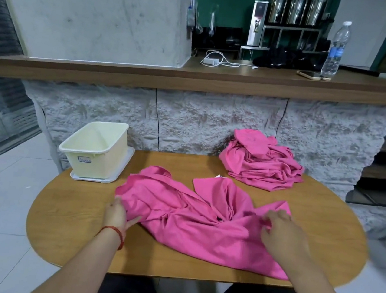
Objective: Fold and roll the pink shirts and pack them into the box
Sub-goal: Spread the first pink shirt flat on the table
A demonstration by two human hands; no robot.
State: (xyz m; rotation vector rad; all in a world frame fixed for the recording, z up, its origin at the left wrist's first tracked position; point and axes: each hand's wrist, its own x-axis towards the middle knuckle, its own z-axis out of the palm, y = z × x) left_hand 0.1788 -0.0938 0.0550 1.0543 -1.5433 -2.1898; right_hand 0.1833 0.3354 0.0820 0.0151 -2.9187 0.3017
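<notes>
Table [67, 228]: oval wood, set against a rough stone wall [190, 121]; bare wood shows on the left in front of the box and along the near rim, and that looks like the only free room for laying cloth flat.
Crumpled shirt [197, 222]: lies in the middle of the table, twisted into a knot of folds at its centre; its lower right corner reaches the near edge, so a hard tug toward the body could drag it off onto the lap or floor; folding before the twist is smoothed would likely give a lumpy roll.
Pile of shirts [262, 164]: heaped at the far right against the wall, just beyond the crumpled shirt; a wide sweep of a sleeve could catch it and pull it over.
Box [108, 157]: cream, far left corner, standing on its lid [120, 171]; nothing shows inside; it sits close to the table's rim, so a push from the right might tip it off.
Right hand [281, 232]: fingers curled, pinching a ridge of the shirt.
Left hand [115, 214]: fingers hold the shirt's left edge, thumb lying straight beside the cloth.
</notes>
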